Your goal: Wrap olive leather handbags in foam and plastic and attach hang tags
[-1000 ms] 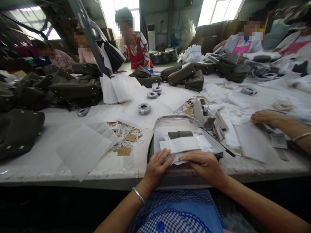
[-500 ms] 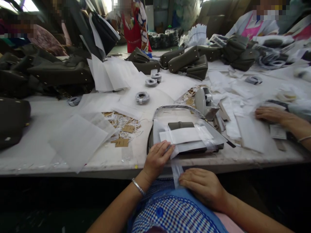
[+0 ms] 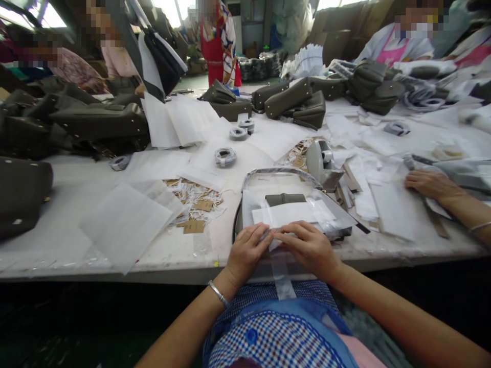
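Observation:
A dark bag partly covered by translucent sheeting lies at the table's front edge, with a white strip across it. At its near edge, my left hand is closed with its fingertips on the sheeting. Beside it, my right hand pinches at the same edge, its fingertips meeting those of my left hand. What lies between the right fingers is too small to make out. A translucent strip hangs below the hands over the table edge.
On the right, another person's hand rests near wrapped items. A tape dispenser stands behind the bag. Brown tags with strings and white sheets lie left. Dark bags are piled at the back left.
My right hand has moved up from the hanging strip to the bag's near edge, beside my left hand. My left hand has stayed there. The other person's hand has shifted slightly.

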A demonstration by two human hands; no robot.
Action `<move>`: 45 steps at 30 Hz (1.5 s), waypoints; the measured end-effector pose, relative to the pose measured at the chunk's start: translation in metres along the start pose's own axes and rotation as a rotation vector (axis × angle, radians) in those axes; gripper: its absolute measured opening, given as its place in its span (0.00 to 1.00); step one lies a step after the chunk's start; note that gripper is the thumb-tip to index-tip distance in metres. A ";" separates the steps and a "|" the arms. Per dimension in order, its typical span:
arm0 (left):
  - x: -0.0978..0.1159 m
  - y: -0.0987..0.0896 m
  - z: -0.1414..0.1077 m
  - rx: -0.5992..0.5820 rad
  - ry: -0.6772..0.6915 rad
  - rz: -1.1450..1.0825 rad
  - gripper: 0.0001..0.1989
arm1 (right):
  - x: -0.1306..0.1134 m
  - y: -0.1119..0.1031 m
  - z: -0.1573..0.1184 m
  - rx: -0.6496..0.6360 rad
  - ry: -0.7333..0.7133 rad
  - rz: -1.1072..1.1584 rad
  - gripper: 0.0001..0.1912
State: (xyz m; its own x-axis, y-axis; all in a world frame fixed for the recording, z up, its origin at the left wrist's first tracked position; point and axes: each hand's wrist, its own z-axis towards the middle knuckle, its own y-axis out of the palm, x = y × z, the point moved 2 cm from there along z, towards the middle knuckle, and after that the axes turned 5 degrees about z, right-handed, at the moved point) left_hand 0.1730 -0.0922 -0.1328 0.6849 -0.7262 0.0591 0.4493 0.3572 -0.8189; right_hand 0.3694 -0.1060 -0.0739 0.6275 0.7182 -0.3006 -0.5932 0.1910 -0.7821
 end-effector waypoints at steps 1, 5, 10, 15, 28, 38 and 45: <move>0.000 -0.001 0.000 -0.003 0.000 -0.001 0.20 | 0.000 0.001 0.001 -0.005 -0.037 -0.016 0.12; -0.001 0.000 0.000 -0.026 -0.003 -0.013 0.21 | 0.000 0.002 -0.008 -0.016 -0.135 -0.035 0.10; -0.002 0.000 0.001 -0.044 -0.054 -0.092 0.21 | 0.006 0.011 -0.021 -0.016 -0.182 -0.067 0.09; 0.001 -0.021 0.011 -0.134 -0.103 -0.214 0.26 | 0.011 0.016 -0.024 -0.010 -0.227 -0.131 0.10; 0.001 0.002 0.003 0.070 -0.110 -0.156 0.18 | 0.008 0.012 -0.026 0.000 -0.242 -0.148 0.11; 0.007 -0.004 0.008 0.088 -0.111 -0.109 0.16 | -0.003 0.039 -0.096 -0.147 -0.227 -0.190 0.23; 0.007 -0.003 0.008 0.088 -0.105 -0.093 0.16 | -0.006 0.051 -0.083 0.035 -0.272 0.001 0.15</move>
State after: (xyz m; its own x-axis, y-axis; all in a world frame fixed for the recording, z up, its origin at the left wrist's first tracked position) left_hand 0.1805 -0.0938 -0.1256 0.6922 -0.6947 0.1955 0.5591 0.3448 -0.7540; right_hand 0.3766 -0.1561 -0.1572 0.4711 0.8709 -0.1399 -0.6139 0.2099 -0.7610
